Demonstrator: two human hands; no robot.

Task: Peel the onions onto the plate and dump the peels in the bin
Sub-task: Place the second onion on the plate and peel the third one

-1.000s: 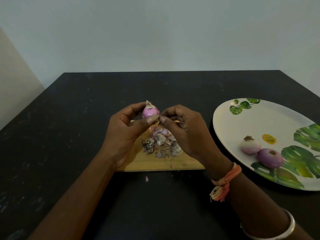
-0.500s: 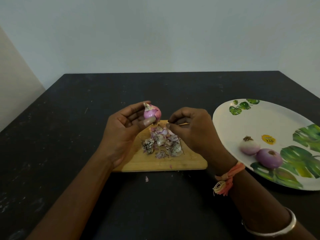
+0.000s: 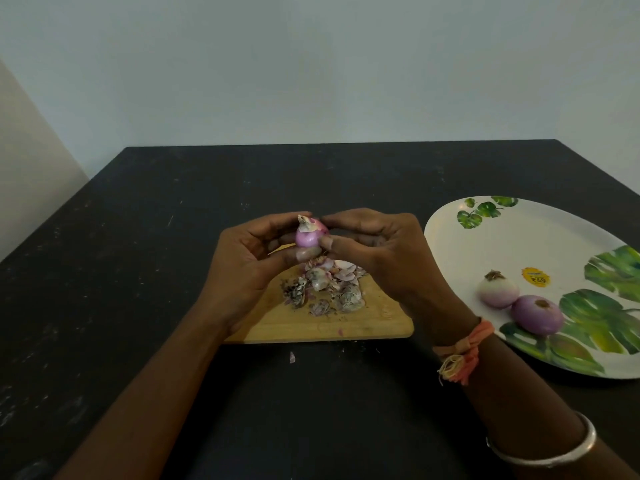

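Head view: at frame centre, the left hand [image 3: 249,268] and right hand [image 3: 381,251] both hold a half-peeled onion [image 3: 308,236] in a fingertip grip above a wooden board [image 3: 363,327] heaped with peels [image 3: 329,285]; at right, two peeled onions [image 3: 498,292] sit on a leaf-print plate [image 3: 519,244] on the dark desk [image 3: 138,254].

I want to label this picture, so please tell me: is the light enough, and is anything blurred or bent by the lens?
Head view: dim, even light, no glare; the black table hides detail; the onion held by the left hand and right hand is soft but readable; the plate is stretched and cut at the right edge.
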